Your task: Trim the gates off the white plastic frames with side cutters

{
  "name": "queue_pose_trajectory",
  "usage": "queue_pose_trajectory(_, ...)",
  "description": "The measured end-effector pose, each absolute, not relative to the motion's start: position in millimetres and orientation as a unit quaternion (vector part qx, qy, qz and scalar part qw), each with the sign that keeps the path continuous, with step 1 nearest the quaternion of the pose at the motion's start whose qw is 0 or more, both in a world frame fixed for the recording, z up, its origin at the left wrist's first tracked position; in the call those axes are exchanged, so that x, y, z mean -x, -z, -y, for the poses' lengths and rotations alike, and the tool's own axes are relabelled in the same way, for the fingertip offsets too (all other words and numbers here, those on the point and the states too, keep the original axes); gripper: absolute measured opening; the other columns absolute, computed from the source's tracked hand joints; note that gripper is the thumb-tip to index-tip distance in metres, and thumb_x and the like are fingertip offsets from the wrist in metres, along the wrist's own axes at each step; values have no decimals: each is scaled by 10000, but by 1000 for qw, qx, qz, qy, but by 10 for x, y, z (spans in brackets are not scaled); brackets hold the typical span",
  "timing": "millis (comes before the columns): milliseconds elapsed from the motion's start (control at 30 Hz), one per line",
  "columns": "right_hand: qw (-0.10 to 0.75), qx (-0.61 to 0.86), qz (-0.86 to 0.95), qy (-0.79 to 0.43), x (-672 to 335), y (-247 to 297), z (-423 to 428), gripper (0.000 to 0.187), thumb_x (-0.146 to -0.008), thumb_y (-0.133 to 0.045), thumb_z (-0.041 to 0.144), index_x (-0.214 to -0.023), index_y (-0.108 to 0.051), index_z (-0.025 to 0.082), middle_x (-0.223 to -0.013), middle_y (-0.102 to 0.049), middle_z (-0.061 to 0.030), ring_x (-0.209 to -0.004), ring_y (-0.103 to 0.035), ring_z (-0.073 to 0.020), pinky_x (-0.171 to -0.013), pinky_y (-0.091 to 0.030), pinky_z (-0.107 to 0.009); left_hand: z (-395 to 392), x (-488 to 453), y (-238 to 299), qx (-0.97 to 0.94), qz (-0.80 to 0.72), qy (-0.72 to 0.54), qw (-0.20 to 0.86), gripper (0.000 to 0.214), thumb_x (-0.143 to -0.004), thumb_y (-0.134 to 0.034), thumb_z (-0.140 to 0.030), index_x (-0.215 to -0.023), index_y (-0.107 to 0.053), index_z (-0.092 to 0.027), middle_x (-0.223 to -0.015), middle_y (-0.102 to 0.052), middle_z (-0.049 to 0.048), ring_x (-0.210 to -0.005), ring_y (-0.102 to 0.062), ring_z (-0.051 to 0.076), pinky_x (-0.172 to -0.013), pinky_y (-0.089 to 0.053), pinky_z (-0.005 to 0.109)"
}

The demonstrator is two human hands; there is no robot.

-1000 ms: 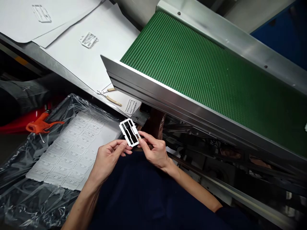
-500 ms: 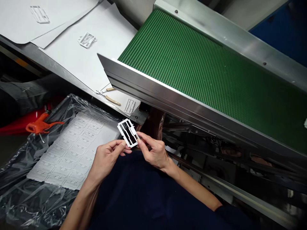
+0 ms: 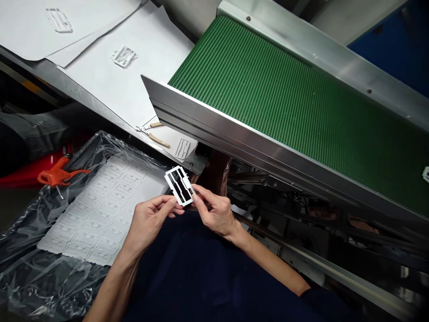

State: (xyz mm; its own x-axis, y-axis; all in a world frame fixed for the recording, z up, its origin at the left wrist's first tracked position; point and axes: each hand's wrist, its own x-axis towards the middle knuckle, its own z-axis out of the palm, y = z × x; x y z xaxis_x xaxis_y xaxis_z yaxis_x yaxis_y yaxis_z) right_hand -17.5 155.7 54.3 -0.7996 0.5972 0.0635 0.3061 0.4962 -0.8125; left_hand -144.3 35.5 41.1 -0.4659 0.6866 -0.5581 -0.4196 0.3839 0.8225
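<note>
Green conveyor belt (image 3: 284,120) shows more of a white piece (image 3: 426,174); left hand (image 3: 150,222) and right hand (image 3: 214,211) grip a white frame (image 3: 178,185)

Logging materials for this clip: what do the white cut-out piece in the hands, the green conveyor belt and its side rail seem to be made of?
The white cut-out looks like stiff matt foam or card, with crisp cut edges; the look can't settle which. The green belt seems rubber or plastic, with a moulded ribbed texture. The side rail looks like stainless steel, given its bright metallic sheen.
</note>
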Motion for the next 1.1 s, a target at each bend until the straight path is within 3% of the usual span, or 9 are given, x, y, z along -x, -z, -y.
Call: queue_pose_trajectory(1100, 154, 278, 840, -440, 167, -574, -1545, 339, -859, -500, 217, -1186, -580, 182, -1007, -685, -37, -827, -674, -147, -782, -566, -229, -314, 1457, -398, -131, -646, -559, 503, 203, -797, -637, -354, -852, -691, -166, -753, -706, 55, -699, -651, 199, -672, -498, 292)
